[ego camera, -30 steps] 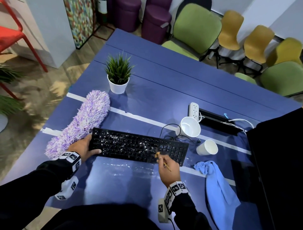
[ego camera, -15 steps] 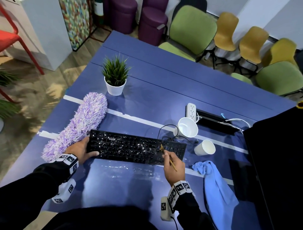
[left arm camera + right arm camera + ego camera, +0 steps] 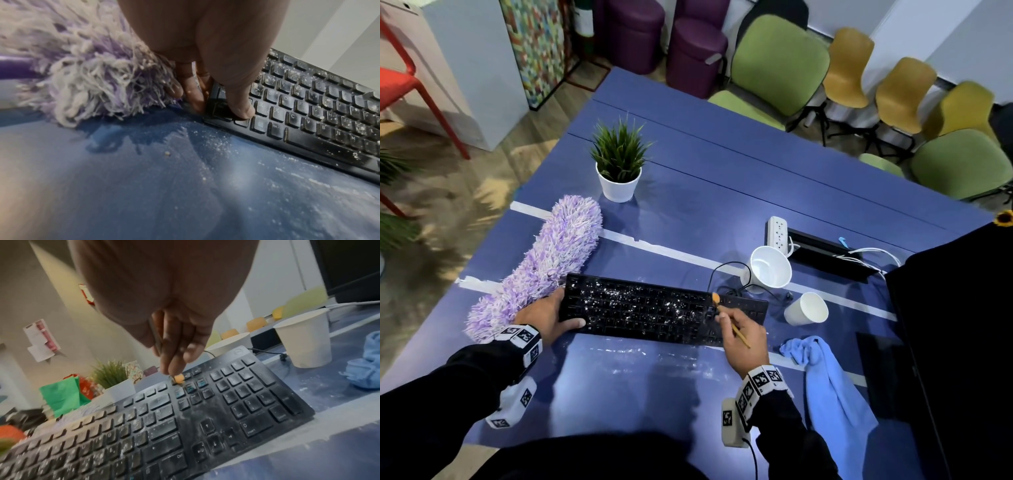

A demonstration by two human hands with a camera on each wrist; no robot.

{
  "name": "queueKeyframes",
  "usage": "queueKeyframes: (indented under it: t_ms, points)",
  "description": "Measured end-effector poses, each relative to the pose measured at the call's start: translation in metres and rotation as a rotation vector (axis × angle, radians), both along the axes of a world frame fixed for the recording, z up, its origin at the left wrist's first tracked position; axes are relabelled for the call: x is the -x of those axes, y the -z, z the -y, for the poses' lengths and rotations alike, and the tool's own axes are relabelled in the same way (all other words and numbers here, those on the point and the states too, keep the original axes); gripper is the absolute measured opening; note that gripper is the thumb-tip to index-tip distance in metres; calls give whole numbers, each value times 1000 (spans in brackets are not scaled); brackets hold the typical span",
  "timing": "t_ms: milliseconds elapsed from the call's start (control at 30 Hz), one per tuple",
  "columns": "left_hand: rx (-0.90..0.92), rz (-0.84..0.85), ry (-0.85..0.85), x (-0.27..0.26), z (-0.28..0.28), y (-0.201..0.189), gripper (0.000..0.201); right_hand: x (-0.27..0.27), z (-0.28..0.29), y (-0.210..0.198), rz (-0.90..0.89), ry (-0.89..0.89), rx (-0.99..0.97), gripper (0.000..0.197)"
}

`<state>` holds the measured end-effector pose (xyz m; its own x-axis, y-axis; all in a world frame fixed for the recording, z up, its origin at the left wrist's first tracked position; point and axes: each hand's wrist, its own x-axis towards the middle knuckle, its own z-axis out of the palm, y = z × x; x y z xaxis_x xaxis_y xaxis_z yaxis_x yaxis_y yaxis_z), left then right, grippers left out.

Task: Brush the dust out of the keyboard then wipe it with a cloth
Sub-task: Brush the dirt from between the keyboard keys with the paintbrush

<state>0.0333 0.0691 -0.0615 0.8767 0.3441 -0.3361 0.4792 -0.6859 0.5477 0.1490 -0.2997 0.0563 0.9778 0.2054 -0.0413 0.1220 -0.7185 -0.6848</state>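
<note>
A black keyboard [image 3: 654,311] speckled with white dust lies on the blue table [image 3: 722,192]. My left hand [image 3: 548,317] grips its left end, thumb on the keys [image 3: 240,112] and fingers behind the edge. My right hand [image 3: 743,337] pinches a thin wooden brush [image 3: 738,330]; its orange tip [image 3: 715,298] touches the far keys left of the number pad, seen close in the right wrist view [image 3: 178,379]. A light blue cloth [image 3: 828,380] lies crumpled on the table to the right of that hand.
A purple fluffy duster [image 3: 541,263] lies against the keyboard's left end. Two white paper cups [image 3: 770,267] [image 3: 806,308] and the keyboard cable sit behind its right end. A potted plant [image 3: 619,164], a power strip [image 3: 777,231] and a dark monitor [image 3: 955,342] stand around. White dust streaks the table in front.
The brush tip has swept from the near keys up to the far row beside the number pad, with my right hand moving away from me. My left hand keeps its hold.
</note>
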Motion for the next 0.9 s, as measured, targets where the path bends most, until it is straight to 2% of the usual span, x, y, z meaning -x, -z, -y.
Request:
queueKeyframes:
  t_ms: [33, 133, 167, 300, 433, 567, 600, 700, 733, 833, 900]
  points:
    - [-1, -4, -4, 0, 1, -1, 78, 0, -1, 1, -2, -2, 15, 16]
    - [-18, -19, -10, 0, 3, -3, 78, -4, -2, -1, 27, 182, 34, 18]
    - [-19, -18, -12, 0, 3, -3, 78, -4, -3, -2, 20, 190, 25, 18]
    - [-40, -28, -8, 0, 4, -4, 78, 3, -11, 2, -70, -63, 44, 17]
    - [-35, -28, -9, -1, 7, -7, 80, 1, -1, 2, -23, 188, 86, 22]
    - [-36, -27, -4, 1, 7, -9, 82, 8, 1, 2, -51, 18, 34, 18]
    - [-35, -26, -3, 1, 7, -10, 83, 8, 2, 2, -46, 25, 33, 18]
    - [-28, -26, -7, 1, 8, -9, 84, -1, 14, -2, 62, 242, 51, 19]
    - [-26, -28, -9, 1, 7, -8, 84, -3, 17, -2, 70, 252, 57, 19]
    - [-29, -33, -14, 2, 5, -8, 84, -5, 20, 0, -61, 81, 143, 21]
    - [-29, -11, -14, 2, 7, -9, 82, -2, 22, 2, -86, 84, 154, 20]
